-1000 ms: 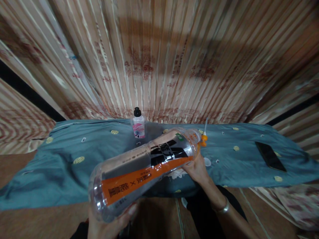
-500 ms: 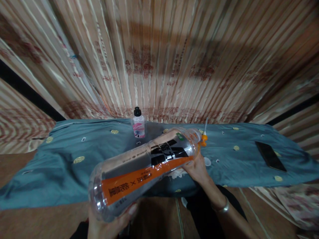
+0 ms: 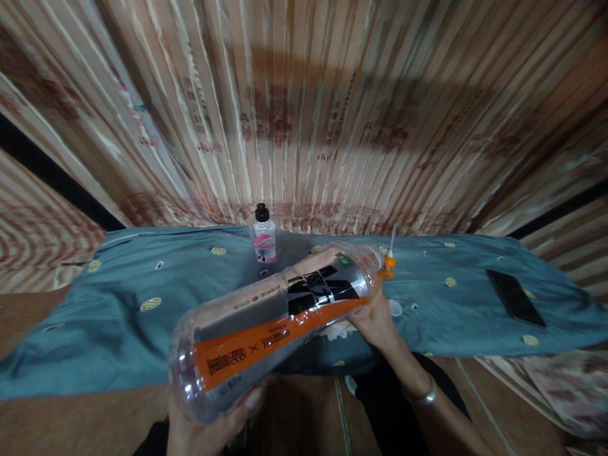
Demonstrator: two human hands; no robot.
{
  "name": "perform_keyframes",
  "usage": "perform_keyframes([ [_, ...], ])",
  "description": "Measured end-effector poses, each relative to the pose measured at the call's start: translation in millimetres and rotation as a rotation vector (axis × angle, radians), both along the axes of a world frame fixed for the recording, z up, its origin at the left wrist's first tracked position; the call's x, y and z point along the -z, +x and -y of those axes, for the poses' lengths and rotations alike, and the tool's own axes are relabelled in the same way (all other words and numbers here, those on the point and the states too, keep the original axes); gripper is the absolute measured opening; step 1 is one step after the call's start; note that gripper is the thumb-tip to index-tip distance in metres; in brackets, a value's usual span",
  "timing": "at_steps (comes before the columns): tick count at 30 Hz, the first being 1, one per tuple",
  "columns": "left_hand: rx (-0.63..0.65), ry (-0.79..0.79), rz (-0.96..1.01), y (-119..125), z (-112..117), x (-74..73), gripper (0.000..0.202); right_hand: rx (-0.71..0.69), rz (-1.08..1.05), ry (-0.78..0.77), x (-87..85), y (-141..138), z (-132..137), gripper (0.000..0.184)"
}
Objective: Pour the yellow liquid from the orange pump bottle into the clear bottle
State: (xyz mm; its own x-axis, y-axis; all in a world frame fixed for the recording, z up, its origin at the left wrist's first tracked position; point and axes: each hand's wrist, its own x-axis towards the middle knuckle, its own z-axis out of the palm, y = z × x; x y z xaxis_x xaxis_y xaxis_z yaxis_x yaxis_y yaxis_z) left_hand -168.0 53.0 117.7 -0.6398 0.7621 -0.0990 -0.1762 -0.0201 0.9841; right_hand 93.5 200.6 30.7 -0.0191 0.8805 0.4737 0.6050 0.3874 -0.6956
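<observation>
A large clear plastic bottle (image 3: 280, 329) with an orange, grey and black label lies tilted across my view, its base toward me at the lower left. My left hand (image 3: 213, 424) grips it from beneath near the base. Up at the neck, my right hand (image 3: 373, 316) is closed around the bottle, with most of its fingers hidden behind the plastic. An orange pump top (image 3: 389, 263) with a thin whitish tube sticks out just past the mouth; whether it is attached there I cannot tell.
A small pink-labelled bottle (image 3: 265, 240) with a black cap stands at the back of the teal patterned cloth (image 3: 118, 316). To the right lies a dark phone (image 3: 515, 297). A round whitish disc (image 3: 395, 308) is beside my right hand. Behind hangs a pleated curtain (image 3: 304, 126).
</observation>
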Motion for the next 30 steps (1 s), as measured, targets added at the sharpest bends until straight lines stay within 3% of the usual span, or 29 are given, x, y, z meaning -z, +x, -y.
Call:
perform_keyframes([
  [10, 0.027, -0.049, 0.009, -0.8, 1.4, -0.7, 0.054, -0.001, 0.025, 0.018, 2.2, 1.4, -0.4, 0.089],
  [21, -0.043, -0.01, 0.053, 7.5, -2.1, -10.1, 0.064, -0.015, 0.006, -0.004, -0.3, 0.0, 0.0, 0.091],
  [30, 0.012, -0.031, -0.004, -1.1, 2.9, 3.3, 0.065, 0.009, 0.006, 0.005, 4.6, 1.3, -0.6, 0.093],
])
